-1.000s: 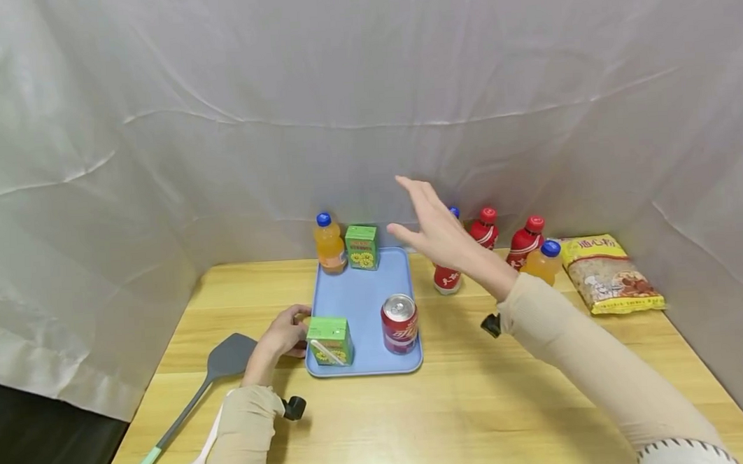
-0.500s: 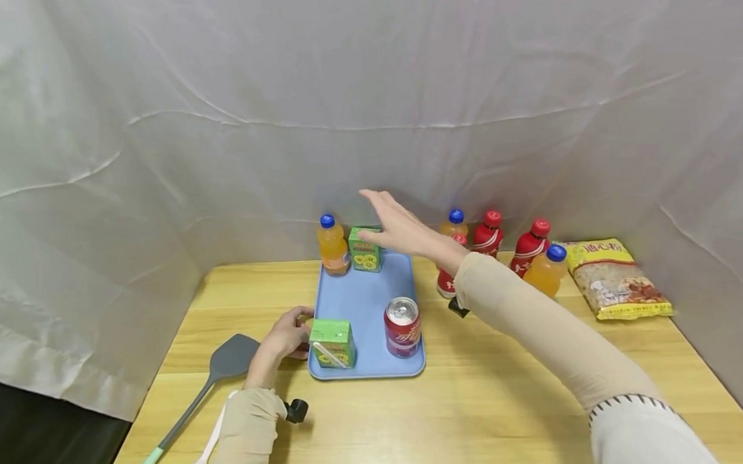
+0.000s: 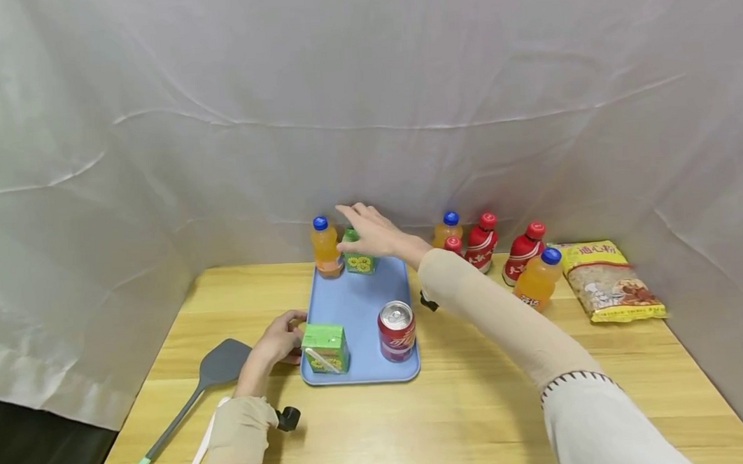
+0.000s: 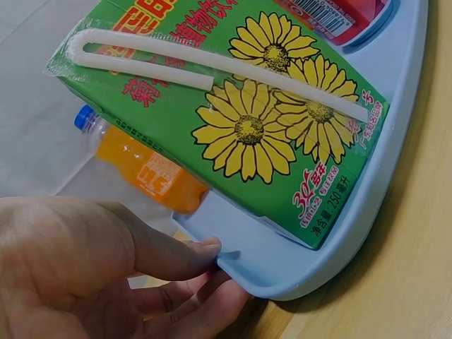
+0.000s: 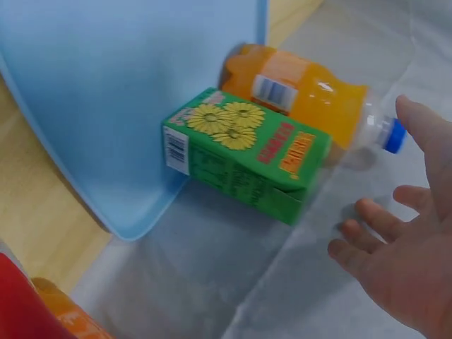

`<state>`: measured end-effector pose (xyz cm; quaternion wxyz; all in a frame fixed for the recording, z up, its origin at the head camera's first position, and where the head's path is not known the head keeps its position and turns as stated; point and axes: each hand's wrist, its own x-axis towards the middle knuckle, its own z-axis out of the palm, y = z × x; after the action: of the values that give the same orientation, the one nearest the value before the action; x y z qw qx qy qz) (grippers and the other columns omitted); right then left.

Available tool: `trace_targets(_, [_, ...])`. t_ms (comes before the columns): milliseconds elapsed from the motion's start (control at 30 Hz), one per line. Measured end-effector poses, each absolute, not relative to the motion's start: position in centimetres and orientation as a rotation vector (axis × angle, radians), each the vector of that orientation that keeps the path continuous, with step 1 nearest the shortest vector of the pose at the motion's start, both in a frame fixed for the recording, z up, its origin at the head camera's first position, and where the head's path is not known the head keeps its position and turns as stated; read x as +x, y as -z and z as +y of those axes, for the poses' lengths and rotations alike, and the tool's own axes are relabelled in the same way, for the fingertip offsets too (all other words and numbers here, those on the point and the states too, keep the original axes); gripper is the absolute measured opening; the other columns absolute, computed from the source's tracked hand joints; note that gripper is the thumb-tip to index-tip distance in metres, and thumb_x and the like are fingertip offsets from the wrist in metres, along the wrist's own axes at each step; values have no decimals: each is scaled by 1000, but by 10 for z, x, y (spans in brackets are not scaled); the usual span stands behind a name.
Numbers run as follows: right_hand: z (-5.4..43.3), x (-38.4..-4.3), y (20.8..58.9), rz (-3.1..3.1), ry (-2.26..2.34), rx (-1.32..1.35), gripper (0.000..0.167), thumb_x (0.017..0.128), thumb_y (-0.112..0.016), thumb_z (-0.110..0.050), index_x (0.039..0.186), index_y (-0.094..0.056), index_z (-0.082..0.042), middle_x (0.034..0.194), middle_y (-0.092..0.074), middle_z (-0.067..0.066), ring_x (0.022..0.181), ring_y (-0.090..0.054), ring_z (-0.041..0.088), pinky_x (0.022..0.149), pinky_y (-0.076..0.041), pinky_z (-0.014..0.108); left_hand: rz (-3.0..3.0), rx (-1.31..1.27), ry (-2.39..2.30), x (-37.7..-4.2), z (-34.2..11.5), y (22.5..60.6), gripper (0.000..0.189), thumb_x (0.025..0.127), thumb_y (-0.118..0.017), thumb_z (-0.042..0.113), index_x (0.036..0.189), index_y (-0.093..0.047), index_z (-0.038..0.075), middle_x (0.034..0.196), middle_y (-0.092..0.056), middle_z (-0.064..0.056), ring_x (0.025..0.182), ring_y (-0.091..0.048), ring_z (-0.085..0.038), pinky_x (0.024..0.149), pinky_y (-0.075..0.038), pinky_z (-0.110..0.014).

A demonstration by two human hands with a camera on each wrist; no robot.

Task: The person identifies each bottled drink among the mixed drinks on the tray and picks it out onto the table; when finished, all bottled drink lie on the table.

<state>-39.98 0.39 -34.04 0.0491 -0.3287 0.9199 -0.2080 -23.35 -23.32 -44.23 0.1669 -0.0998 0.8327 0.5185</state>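
A blue tray lies on the table with two green drink cartons, an orange drink bottle and a dark red can standing on it. At its near left corner my left hand pinches the rim, thumb on top and fingers beneath, beside the front carton with its white straw. My right hand reaches over the back carton, fingers spread and holding nothing. In the right wrist view its fingertips are apart from that carton, near the bottle's blue cap.
Right of the tray stand several bottles: red ones and orange ones. A yellow food bag lies beyond them. On the left lie a grey spatula and a white utensil. A grey cloth wall closes the back.
My right hand has moved left and slightly down, from above the bottles at the right to over the back carton. The left hand stays at the tray's rim.
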Motion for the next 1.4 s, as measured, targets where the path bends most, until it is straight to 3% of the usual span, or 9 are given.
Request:
trace_targets(167, [-8, -404, 353, 2857, 490, -1011, 87, 99, -70, -50, 168, -26, -20, 162, -43, 13, 145, -43, 31, 122, -44, 50, 2366, -279, -1488, -230, -235, 442, 58, 96, -44, -11, 153, -46, 1, 97, -52, -11, 71, -60, -19, 57, -57, -28])
trace_targets(333, [-15, -405, 360, 2887, 403, -1021, 86, 98, -68, -55, 168, -28, -25, 152, -50, 11, 130, -47, 28, 111, -49, 45, 2359, -288, -1497, -227, -233, 441, 58, 96, -44, -11, 153, -46, 1, 97, -53, -10, 70, -59, -18, 57, -57, -28])
trace_targets(633, [-23, -406, 367, 2952, 391, -949, 83, 95, -69, -63, 165, -36, -33, 138, -53, 7, 112, -41, 25, 91, -42, 37, 2357, -320, -1506, -222, -227, 440, 59, 92, -46, -13, 150, -50, 3, 95, -53, -9, 70, -59, -18, 57, -58, -28])
trace_targets(1000, [-38, -404, 376, 3011, 455, -822, 85, 88, -74, -67, 161, -43, -35, 145, -50, 2, 124, -42, 29, 99, -41, 48, 2355, -336, -1486, -218, -231, 440, 62, 91, -46, -14, 150, -50, 4, 96, -53, -9, 71, -59, -19, 56, -57, -28])
trace_targets(1400, [-31, -408, 378, 2986, 534, -899, 78, 89, -74, -66, 156, -52, -34, 155, -53, 1, 136, -44, 30, 104, -40, 51, 2355, -331, -1484, -223, -230, 441, 61, 92, -46, -14, 150, -49, 3, 97, -55, -12, 70, -60, -18, 55, -58, -27])
